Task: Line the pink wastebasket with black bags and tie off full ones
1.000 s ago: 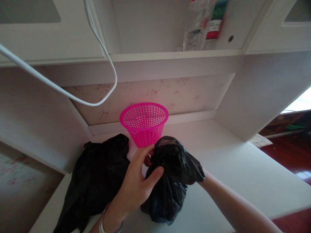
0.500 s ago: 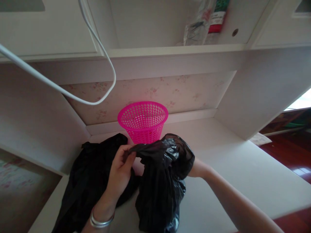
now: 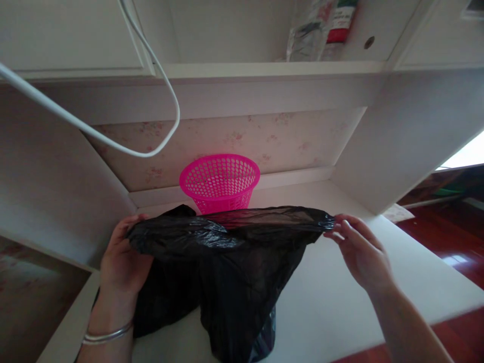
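Observation:
A black plastic bag [image 3: 234, 252] is stretched wide between both hands above the white desk [image 3: 340, 292]. My left hand [image 3: 123, 257] grips the bag's left edge; a silver bangle sits on that wrist. My right hand [image 3: 359, 252] pinches the bag's right edge with its fingertips. The bag's body hangs down to the desk. Behind the bag stands a pink perforated basket [image 3: 219, 181], upright near the back wall. More black plastic lies on the desk under the held bag at the left, mostly hidden.
A white cable [image 3: 113, 146] loops down from the upper left in front of the back panel. A shelf [image 3: 264, 68] overhead carries a clear packet and a red-labelled item [image 3: 321, 30]. White side panels enclose the desk. Dark red floor [image 3: 454, 237] shows at right.
The bag was bunched between my hands near the basket. My hands have pulled apart, left hand leftward and right hand rightward, stretching the bag's top edge wide.

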`<state>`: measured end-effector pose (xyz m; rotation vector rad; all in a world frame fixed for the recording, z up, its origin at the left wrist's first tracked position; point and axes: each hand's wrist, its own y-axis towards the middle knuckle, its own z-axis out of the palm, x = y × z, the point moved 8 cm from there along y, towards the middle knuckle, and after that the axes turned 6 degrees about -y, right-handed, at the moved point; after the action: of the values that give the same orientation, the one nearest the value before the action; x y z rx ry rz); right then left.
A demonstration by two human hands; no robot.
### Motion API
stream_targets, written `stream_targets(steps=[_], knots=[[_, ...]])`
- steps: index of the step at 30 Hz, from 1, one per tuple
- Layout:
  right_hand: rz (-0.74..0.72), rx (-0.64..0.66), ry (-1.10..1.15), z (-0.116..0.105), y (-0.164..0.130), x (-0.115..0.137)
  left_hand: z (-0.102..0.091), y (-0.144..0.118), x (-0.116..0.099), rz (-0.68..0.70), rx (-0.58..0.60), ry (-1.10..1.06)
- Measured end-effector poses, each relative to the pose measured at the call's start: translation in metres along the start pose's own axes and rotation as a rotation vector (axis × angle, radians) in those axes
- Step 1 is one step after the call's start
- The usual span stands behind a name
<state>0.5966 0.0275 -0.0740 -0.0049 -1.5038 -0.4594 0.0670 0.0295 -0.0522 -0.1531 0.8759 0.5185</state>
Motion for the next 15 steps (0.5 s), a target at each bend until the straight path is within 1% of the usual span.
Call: stream_targets(steps=[2,3,5,6,8,9,10,12,13,14,15], knots=[[-0.138,-0.008,-0.056,0.006,-0.005,0.027,0.009,-0.013,-0.017,0.093,0.039,0.013],[-0.213,0.028,-0.12,0.012,-0.007,0.041,0.015,-0.021,-0.027,0.147,0.07,0.034],[-0.328,0.163,-0.344,0.031,-0.009,0.06,0.03,-0.037,-0.045,0.245,0.139,0.119],[-0.356,0.251,-0.481,0.042,-0.008,0.064,0.039,-0.044,-0.051,0.284,0.174,0.181],[-0.352,0.438,-0.713,0.061,0.002,0.058,0.058,-0.05,-0.054,0.307,0.258,0.386],[-0.33,0.517,-0.777,0.068,0.008,0.052,0.067,-0.051,-0.051,0.299,0.292,0.529],[-0.299,0.573,-0.802,0.072,0.016,0.046,0.073,-0.048,-0.045,0.277,0.309,0.684],[-0.216,0.651,-0.787,0.077,0.029,0.033,0.076,-0.039,-0.032,0.212,0.306,0.942],[-0.173,0.674,-0.762,0.076,0.034,0.028,0.074,-0.033,-0.026,0.17,0.306,0.989],[-0.132,0.69,-0.736,0.074,0.038,0.024,0.072,-0.027,-0.022,0.129,0.306,0.962],[-0.094,0.699,-0.715,0.07,0.04,0.021,0.068,-0.021,-0.019,0.078,0.301,0.878]])
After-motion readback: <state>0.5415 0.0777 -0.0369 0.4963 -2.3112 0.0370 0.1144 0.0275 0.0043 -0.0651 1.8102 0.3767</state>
